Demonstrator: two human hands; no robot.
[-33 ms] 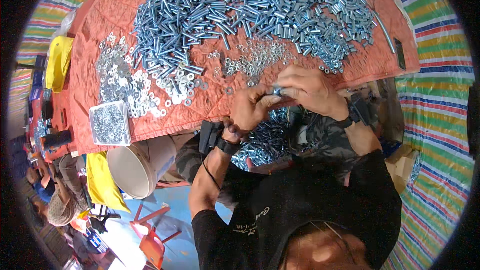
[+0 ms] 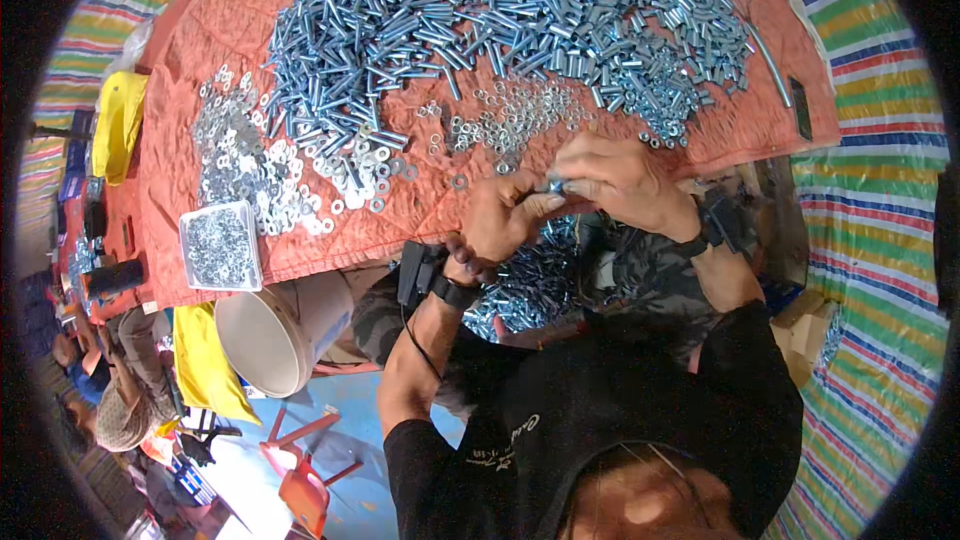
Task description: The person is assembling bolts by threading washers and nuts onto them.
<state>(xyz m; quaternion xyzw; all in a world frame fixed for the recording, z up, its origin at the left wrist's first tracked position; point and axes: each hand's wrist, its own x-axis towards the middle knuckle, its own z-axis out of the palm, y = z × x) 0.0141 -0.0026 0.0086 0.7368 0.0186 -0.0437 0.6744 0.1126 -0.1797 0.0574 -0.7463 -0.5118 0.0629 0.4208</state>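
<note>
Near the table's front edge, my left hand point(image 2: 503, 210) and my right hand point(image 2: 622, 180) meet over a small bluish metal fastener point(image 2: 556, 184). Thumb and fingers of both hands pinch it, and they hide most of it, so its exact kind does not show. Just beyond the hands lie loose ring washers point(image 2: 520, 115). A large heap of bluish metal bolts point(image 2: 335, 40) spreads behind them on the left. Short metal sleeves point(image 2: 570, 50) continue the heap to the right, with nuts point(image 2: 665, 125) at its near right end.
A red quilted cloth point(image 2: 400, 215) covers the table. Flat washers point(image 2: 265, 175) and a clear box of washers point(image 2: 220, 248) lie left. A white bucket point(image 2: 262, 345) stands below the left edge. More fasteners point(image 2: 530, 285) fill a container below my hands. A dark phone-like slab point(image 2: 801, 110) lies far right.
</note>
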